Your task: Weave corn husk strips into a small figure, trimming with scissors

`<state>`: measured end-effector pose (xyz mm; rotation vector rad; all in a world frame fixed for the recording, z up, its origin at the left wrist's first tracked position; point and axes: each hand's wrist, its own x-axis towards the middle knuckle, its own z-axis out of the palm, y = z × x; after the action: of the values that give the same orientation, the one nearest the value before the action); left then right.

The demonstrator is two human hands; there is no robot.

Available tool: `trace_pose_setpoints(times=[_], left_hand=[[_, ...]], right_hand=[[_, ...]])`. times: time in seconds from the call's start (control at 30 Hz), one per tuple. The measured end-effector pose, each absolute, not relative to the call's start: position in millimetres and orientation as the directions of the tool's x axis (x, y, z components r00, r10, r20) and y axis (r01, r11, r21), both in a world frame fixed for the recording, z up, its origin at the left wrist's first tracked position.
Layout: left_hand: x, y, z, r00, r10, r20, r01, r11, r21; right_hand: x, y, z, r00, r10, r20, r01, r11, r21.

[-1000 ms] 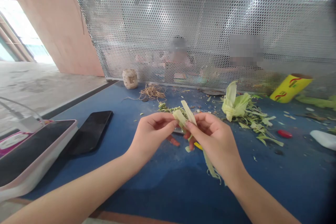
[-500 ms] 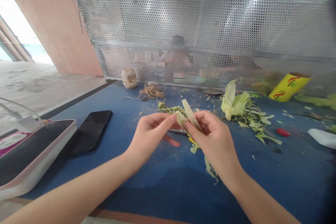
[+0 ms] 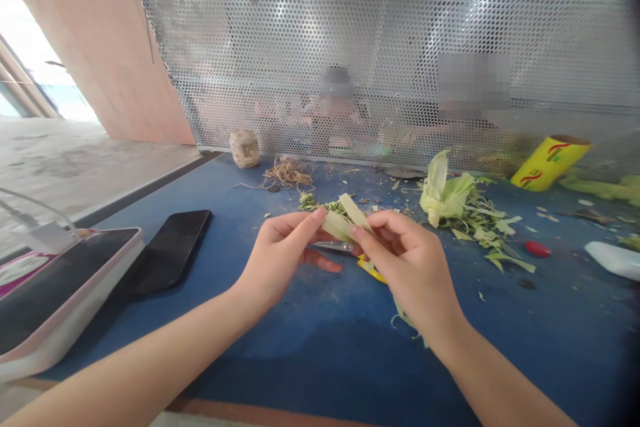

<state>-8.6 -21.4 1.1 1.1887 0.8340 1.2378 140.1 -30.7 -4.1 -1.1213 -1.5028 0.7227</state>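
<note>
Between my two hands is a pale green strip of corn husk (image 3: 338,226). My left hand (image 3: 273,259) pinches its left end between thumb and forefinger. My right hand (image 3: 419,267) grips the other end with thumb and fingers, and a second husk piece (image 3: 354,209) sticks up from that same grip. Thin shreds hang below my right palm. Under the hands lie scissors with yellow handles (image 3: 371,269), partly hidden, and behind them curled green scraps (image 3: 309,201).
A husk bundle (image 3: 445,197) with shredded leaves lies to the right, near a yellow roll (image 3: 550,163), a red object (image 3: 538,249) and a white object (image 3: 613,260). Left are a phone (image 3: 175,247) and a pale-rimmed case (image 3: 75,293). Twine (image 3: 287,175) and a jar (image 3: 245,148) stand before the perforated screen (image 3: 280,47).
My left hand has shifted slightly left, and the husk strip between the hands now shows longer and flatter. More of the scissors shows beneath. The shreds under my right hand have swung right.
</note>
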Motion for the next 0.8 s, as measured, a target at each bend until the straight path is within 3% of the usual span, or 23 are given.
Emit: trace_pose_setpoints(times=[0.37, 0.63, 0.8], left_hand=[[-7.1, -21.0, 5.0, 0.233, 0.965, 0.117, -0.282, -0.048, 0.958], [-6.8, -21.9, 2.9, 0.190, 0.968, 0.161, -0.116, -0.141, 0.983], [-9.3, -19.7, -0.1, 0.151, 0.978, 0.140, -0.083, -0.129, 0.988]], right_hand=[[142.3, -29.3, -9.7, 0.022, 0.848, 0.530, 0.393, 0.480, -0.784], [141.7, -28.4, -8.4, 0.039, 0.838, 0.544, 0.406, 0.484, -0.775], [144.9, -27.1, -7.9, 0.007, 0.779, 0.626, 0.469, 0.551, -0.691]])
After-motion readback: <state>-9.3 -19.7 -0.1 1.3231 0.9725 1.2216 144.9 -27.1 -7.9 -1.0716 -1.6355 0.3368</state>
